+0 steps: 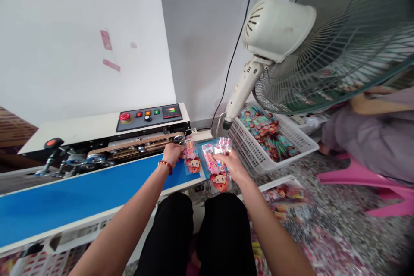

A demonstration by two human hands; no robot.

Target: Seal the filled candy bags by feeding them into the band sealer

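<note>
At the right end of the blue conveyor belt point(106, 198), my left hand point(174, 154) is closed on the left edge of a clear plastic packet point(193, 161) with a cartoon face at its bottom. A beaded bracelet circles that wrist. My right hand point(230, 163) is closed over similar packets point(217, 174), which overlap at the machine's right end; how many it grips is hidden. These packets show pinkish sticks and bright lettering above a red-haired cartoon face. Just behind my left hand runs the band sealer point(142, 148), with its brown belt and rollers.
The control panel point(149, 117) has a red stop button and lit display. A white basket point(274, 146) of packets stands right, beneath a large fan point(291, 39). More packets point(287, 198) lie lower right. Another person sits by a pink stool point(365, 185). A cable point(231, 60) hangs along the wall.
</note>
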